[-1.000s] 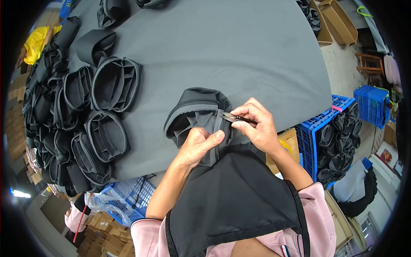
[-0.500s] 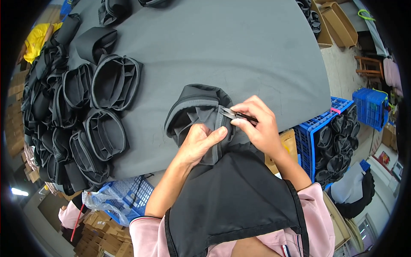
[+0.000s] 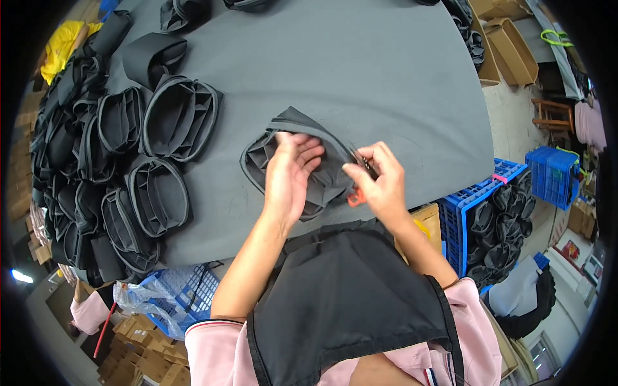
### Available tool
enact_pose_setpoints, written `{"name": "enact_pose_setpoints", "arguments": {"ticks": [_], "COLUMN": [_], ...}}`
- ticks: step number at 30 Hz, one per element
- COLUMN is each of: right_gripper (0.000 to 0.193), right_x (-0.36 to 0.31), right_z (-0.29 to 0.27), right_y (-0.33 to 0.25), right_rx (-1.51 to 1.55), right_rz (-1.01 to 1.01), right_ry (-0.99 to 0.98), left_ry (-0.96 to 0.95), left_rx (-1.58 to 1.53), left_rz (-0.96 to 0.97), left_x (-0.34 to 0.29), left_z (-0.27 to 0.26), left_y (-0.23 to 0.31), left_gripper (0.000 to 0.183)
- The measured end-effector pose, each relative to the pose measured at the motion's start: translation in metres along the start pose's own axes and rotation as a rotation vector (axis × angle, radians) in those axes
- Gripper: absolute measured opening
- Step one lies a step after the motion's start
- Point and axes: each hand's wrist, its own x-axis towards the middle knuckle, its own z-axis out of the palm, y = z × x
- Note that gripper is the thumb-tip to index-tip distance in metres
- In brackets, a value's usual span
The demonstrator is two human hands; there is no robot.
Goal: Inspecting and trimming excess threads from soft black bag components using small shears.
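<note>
A black fabric pouch [image 3: 291, 122] with inner dividers and a grey-edged rim lies tilted on the table in front of me, its mouth facing up toward me. Over that opening is my left hand [image 3: 290, 174], palm showing, thumb apart from the loosely stretched fingers and nothing in its grasp. At the pouch's right edge, my right hand [image 3: 381, 183] is closed around small thread snips [image 3: 368, 168] with dark handles; their blades are blurred. An orange loop [image 3: 355, 197] shows under the right hand, beside the pouch.
Several similar pouches [image 3: 180, 119] crowd the left side of the grey-covered table [image 3: 360, 71]. To the right, a blue crate [image 3: 454, 225] holds more of them. Another blue crate [image 3: 187, 289] sits below the table's near left edge. Cardboard boxes [image 3: 512, 51] stand at the far right.
My left hand has let go of the pouch's rim and turned palm up over its mouth. The pouch has rotated and tilted. The snips have swung away from the seam, and an orange loop has appeared.
</note>
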Motion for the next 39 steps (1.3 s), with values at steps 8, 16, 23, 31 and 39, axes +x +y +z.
{"name": "enact_pose_setpoints", "arguments": {"ticks": [8,16,23,31,39], "right_gripper": [0.017,0.02,0.023,0.018,0.02], "right_x": [0.008,0.026,0.055,0.048,0.036], "right_z": [0.009,0.019,0.019,0.028,0.008], "right_y": [0.018,0.009,-0.008,0.033,0.019], "right_rx": [-0.019,-0.276,-0.085,0.199,0.011], "right_rz": [0.284,0.045,0.343,0.51,0.211], "right_ry": [-0.117,-0.081,-0.203,-0.254,-0.052], "left_ry": [-0.223,-0.264,-0.165,0.042,0.105], "left_rx": [1.154,1.186,0.741,0.906,0.898], "left_rz": [-0.103,-0.206,-0.252,0.018,0.03], "left_x": [0.01,0.026,0.026,0.039,0.044], "left_z": [0.007,-0.001,0.0,-0.004,-0.009], "left_y": [0.011,0.018,0.011,-0.018,-0.022], "left_gripper": [0.027,0.037,0.04,0.04,0.03]}}
